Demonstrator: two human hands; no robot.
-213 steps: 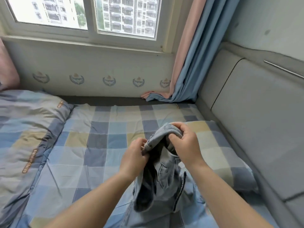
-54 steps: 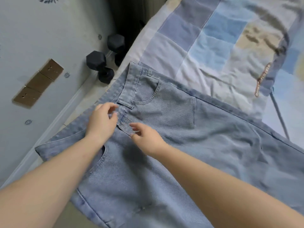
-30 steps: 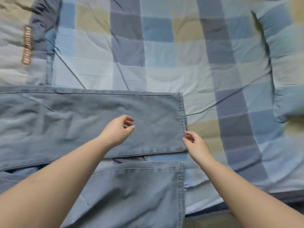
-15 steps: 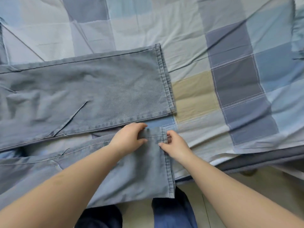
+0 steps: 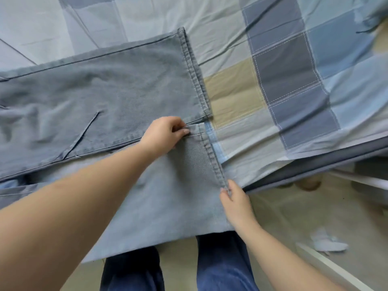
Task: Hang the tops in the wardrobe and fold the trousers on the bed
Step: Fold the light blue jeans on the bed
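Checked bedsheet in blue, grey and beige squares covered the bed, creased, with its edge dropping off at lower right over a dark grey mattress side. Beige floor below that, a crumpled white scrap lying on it.

Light blue jeans lay flat on the sheet, legs running left to right, hems at the right. Far leg sat fully on the bed, its hem straight and flat, one diagonal crease mid-leg. Near leg overhung the bed edge toward me, covering part of my dark blue trousers.

My left hand was at the top corner of the near leg's hem, just beside the far leg's lower edge. Left grip: fingers curled, pinching the denim there between thumb and fingertips.

My right hand was at the bottom end of the same hem. Right grip: thumb and fingers pressed together on the hem's lower corner, holding it off the bed edge.

Hem ran taut between the two grips, nearly straight, tilted slightly right toward the bottom. Both forearms bare. Waistband out of view to the left.
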